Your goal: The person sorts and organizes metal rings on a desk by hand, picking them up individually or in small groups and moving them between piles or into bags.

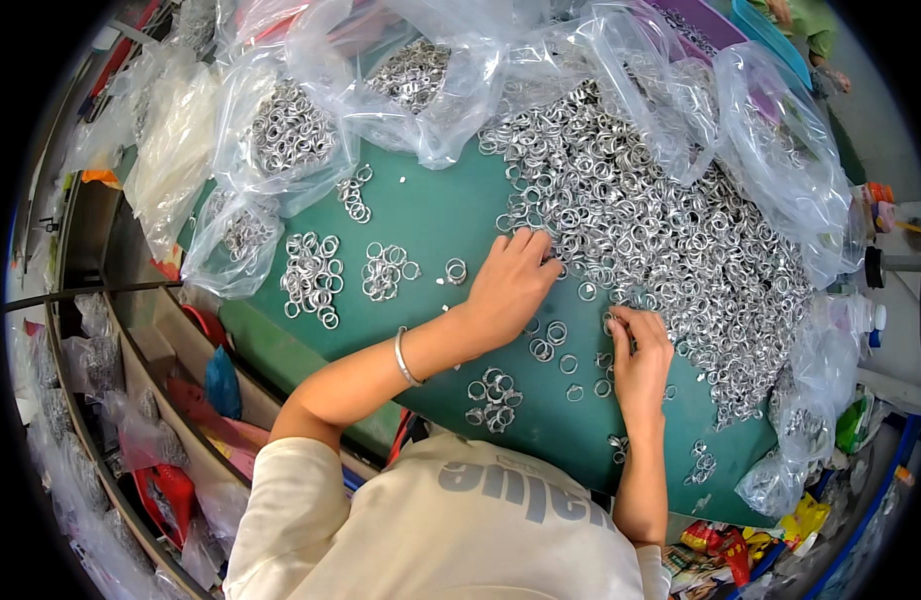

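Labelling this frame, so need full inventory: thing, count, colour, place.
Ring pile: uncountable, silver, table's right half
Ring clusters: several, silver, table's left and near side
Plastic bags: several, clear, table's edges, left shelving
Table: one, green, centre
Bin: one, purple, upper right
Tub: one, teal, beside bin
Packets: several, red/yellow, lower right
Bracelet: one, silver, left wrist
Shirt: one, beige, bottom
Left hand: one, bare, at pile's edge
Right hand: one, bare, seemingly pinching ring
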